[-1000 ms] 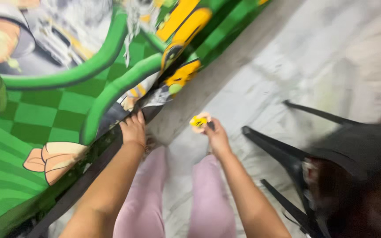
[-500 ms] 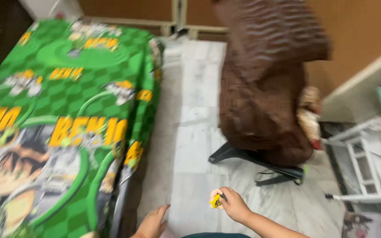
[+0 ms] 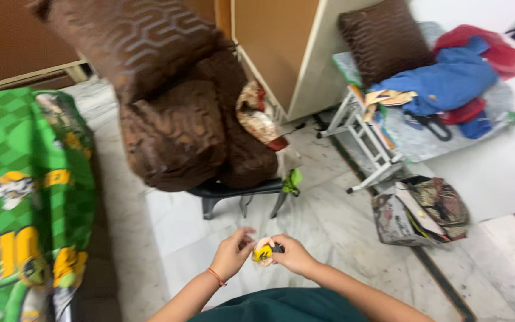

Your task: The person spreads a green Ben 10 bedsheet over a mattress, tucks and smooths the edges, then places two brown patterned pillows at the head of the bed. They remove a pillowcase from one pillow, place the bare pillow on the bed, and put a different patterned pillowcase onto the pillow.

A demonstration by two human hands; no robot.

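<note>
A small round yellow-and-peach toy (image 3: pixel 263 253) sits between both hands above the pale marble floor (image 3: pixel 335 226). The right hand (image 3: pixel 294 254) pinches it from the right, the left hand (image 3: pixel 232 254) touches its left edge with curled fingers. Blur hides which way it points. Beyond stands a chair (image 3: pixel 233 194) heaped with brown ribbed cushions (image 3: pixel 174 131).

I counted two hands (image 3: pixel 232 255), one small yellow toy (image 3: pixel 262 253), one dark chair (image 3: pixel 239 192), three brown cushions (image 3: pixel 382 39), one green bedsheet (image 3: pixel 25 179), and one bag (image 3: pixel 424 209).
</note>
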